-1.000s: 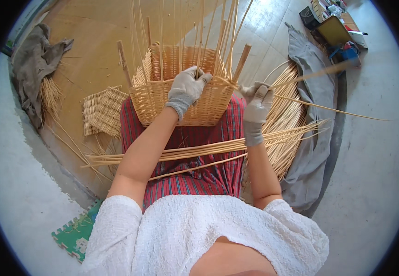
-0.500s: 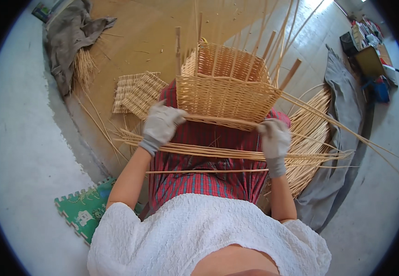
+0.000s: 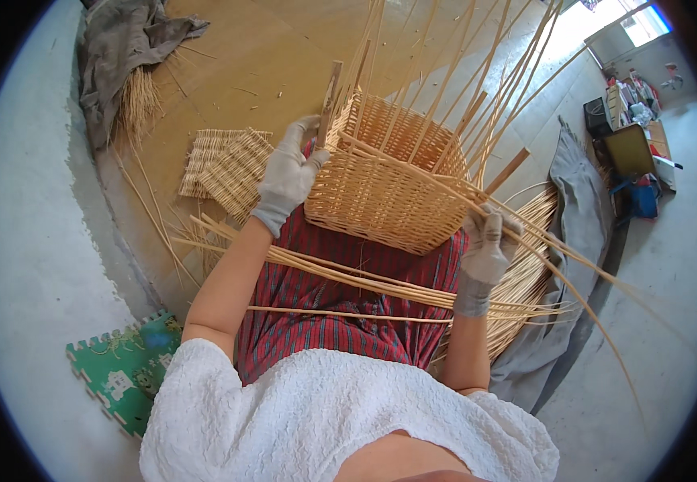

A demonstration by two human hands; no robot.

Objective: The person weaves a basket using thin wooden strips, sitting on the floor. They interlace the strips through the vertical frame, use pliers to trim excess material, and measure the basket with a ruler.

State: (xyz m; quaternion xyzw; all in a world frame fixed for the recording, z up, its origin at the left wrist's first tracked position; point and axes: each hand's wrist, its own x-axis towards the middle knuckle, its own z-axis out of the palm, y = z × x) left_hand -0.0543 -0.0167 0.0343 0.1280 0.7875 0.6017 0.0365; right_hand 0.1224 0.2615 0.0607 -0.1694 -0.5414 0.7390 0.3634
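Left white-gloved hand (image 3: 288, 173), fingers parted, is now bracketing the rectangular tan wicker basket's (image 3: 388, 197) near-left corner; right white-gloved hand (image 3: 486, 245) is gripping a long pale rod (image 3: 364, 147), newly raised to rim level.

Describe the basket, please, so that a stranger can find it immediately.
Start from the red striped cloth over the person's lap. At its far end, between the gloved left hand and right hand, sits the tan woven basket. Unlike the flat woven panels to its left, it is deep, with standing walls.
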